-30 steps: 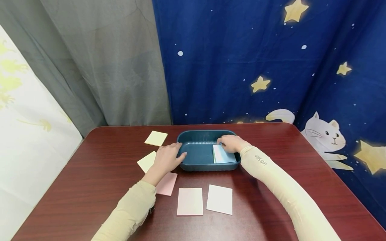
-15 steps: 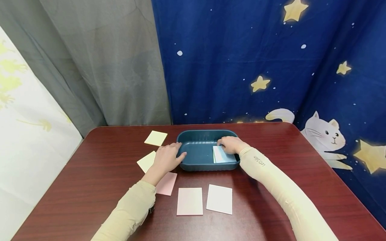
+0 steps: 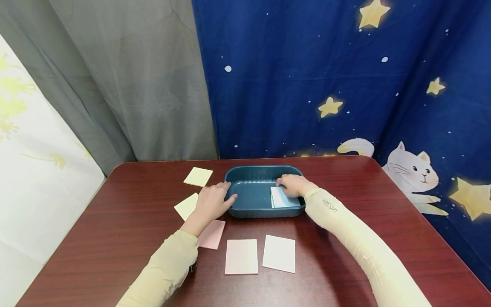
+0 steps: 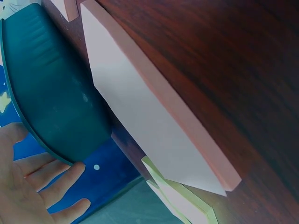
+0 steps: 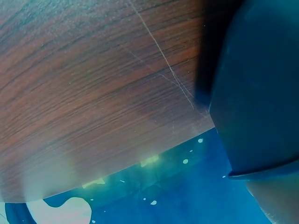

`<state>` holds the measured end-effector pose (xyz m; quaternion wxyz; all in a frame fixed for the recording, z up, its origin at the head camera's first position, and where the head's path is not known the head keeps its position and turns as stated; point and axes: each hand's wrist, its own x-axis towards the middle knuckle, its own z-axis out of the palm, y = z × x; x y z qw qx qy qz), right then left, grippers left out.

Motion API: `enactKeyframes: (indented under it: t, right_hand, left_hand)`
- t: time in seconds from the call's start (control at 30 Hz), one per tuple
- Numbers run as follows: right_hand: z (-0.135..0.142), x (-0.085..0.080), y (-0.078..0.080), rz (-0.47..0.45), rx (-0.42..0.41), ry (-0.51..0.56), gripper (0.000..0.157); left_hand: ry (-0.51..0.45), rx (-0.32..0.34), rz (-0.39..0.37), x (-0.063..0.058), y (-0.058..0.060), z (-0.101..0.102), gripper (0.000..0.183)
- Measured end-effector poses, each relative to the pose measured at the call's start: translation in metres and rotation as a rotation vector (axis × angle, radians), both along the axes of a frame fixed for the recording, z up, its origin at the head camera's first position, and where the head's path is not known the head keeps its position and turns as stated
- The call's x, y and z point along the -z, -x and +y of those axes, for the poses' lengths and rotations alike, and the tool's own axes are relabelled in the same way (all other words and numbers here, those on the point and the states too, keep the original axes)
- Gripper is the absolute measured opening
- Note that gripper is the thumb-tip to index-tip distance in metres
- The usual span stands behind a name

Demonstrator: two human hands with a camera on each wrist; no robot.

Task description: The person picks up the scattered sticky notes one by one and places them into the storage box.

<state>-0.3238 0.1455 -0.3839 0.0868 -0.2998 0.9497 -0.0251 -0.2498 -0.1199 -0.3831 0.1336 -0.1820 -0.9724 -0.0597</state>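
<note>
In the head view a dark teal tray sits near the back of the table. Light blue sticky note pads lie in its right half, a greenish edge showing on their left. My right hand reaches over the tray's right rim, fingers bent down at the far edge of the top pad, gripping it; the thumb is hidden. My left hand rests its spread fingers at the tray's left rim. In the left wrist view its fingertips touch the rim of the tray.
On the table, a pale yellow pad and another yellow pad lie left of the tray. A pink pad is partly under the left wrist. Nearer are a pale pink pad and a white pad. Curtains hang behind.
The light blue pad and my right hand have shifted very slightly toward the near side of the tray. My left hand stays at the left rim.
</note>
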Motion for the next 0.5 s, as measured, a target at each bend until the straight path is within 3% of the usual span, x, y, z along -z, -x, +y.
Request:
enactKeyframes:
  t: [0.27,0.5]
  right_hand:
    - [0.003,-0.006,-0.004,0.066,-0.032,0.016,0.023]
    - [0.003,-0.022,-0.015,0.085,-0.083,0.036,0.024]
  left_hand:
    - [0.005,-0.005,-0.012,0.0,0.0,0.001,0.049]
    - [0.01,-0.013,-0.025,-0.001,0.0,0.001,0.049]
